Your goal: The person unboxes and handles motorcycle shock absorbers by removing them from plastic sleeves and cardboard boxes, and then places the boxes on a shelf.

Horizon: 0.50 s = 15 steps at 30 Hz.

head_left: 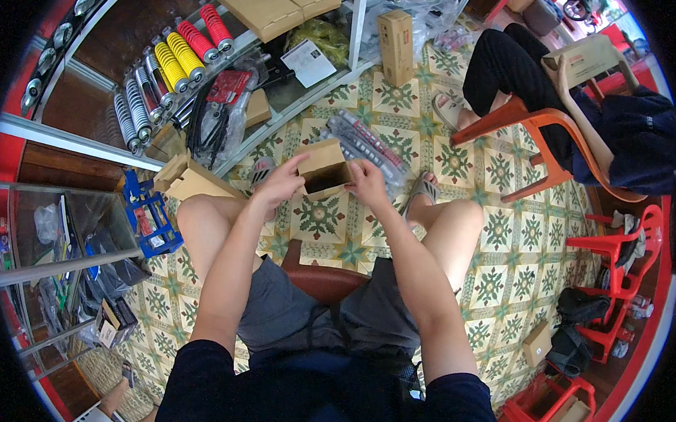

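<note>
Person sits with knees apart, forearms reaching forward; a strip of reddish-brown seat [328,283] shows between the thighs. Beyond it, an open cardboard box [326,157] is held above the floor between the knees, its mouth facing the wearer; the inside is dark, contents cannot be told. Left hand [281,181] is partly curled, gripping the box's left edge, index finger reaching along the upper panel. Right hand [369,184] pinches the right edge, thumb and fingers nearly together.

Just past the box, clear-wrapped spring-like parts [366,146] lie on the patterned tile floor [531,231]. To the left, an opened carton [196,182] sits near the knee, a blue rack [150,212] beside it. To the right, a co-worker on an orange chair [520,117] holds a second box [579,62].

Farther off, yellow shock absorbers [181,57] and red ones [210,32] lean in a row on a shelf; a tall carton [395,48] stands upright on the floor.
</note>
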Motion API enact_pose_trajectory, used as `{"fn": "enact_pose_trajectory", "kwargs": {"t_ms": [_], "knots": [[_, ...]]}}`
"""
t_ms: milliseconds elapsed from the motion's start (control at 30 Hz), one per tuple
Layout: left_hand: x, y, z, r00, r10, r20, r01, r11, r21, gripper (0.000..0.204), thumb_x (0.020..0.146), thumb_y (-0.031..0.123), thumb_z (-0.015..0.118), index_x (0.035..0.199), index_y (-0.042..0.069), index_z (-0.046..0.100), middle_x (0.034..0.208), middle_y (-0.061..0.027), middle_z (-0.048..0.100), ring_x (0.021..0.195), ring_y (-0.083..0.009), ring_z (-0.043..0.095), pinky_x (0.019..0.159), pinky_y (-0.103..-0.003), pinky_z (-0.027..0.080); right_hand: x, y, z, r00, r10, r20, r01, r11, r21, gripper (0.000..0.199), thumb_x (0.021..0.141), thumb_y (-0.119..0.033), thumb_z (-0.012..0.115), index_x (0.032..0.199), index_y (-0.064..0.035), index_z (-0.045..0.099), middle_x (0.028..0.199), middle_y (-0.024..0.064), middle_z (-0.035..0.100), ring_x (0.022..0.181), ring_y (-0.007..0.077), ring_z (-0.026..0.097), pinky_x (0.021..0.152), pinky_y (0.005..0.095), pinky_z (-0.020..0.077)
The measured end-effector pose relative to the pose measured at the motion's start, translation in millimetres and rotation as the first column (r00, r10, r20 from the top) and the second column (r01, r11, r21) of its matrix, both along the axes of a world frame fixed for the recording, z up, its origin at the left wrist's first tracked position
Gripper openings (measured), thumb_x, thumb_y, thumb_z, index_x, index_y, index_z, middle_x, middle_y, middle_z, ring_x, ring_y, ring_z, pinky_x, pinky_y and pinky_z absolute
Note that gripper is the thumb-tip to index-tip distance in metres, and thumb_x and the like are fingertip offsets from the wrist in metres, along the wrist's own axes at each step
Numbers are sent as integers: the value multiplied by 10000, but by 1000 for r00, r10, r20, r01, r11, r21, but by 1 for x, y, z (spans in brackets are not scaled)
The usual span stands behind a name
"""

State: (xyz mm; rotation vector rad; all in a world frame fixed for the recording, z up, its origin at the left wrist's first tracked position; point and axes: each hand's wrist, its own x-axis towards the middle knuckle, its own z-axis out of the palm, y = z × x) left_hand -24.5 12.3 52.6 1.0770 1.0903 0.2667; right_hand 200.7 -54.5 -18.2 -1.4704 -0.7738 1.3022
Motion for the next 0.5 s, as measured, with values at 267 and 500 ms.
{"fn": "enact_pose_trajectory", "kwargs": {"t_ms": [267, 500], "knots": [[-33, -3, -6, 847, -139, -513, 419, 768, 485, 645, 708, 148, 810, 1306, 89, 577, 1381, -166, 479, 1315, -319, 427, 1054, -400, 376, -8, 1, 6, 999, 41, 19, -42, 999, 7, 320, 944, -311, 617, 925, 9, 608, 739, 40, 584, 656, 119, 588, 568, 300, 536], [-28, -1, -5, 854, 47, -519, 353, 680, 643, 536, 646, 292, 861, 1094, 48, 698, 1230, -171, 519, 1172, -348, 484, 1040, -406, 374, -19, 0, 4, 957, 32, 289, -24, 999, -30, 417, 921, -413, 631, 842, -8, 574, 688, 69, 596, 596, 145, 571, 547, 336, 448]]}}
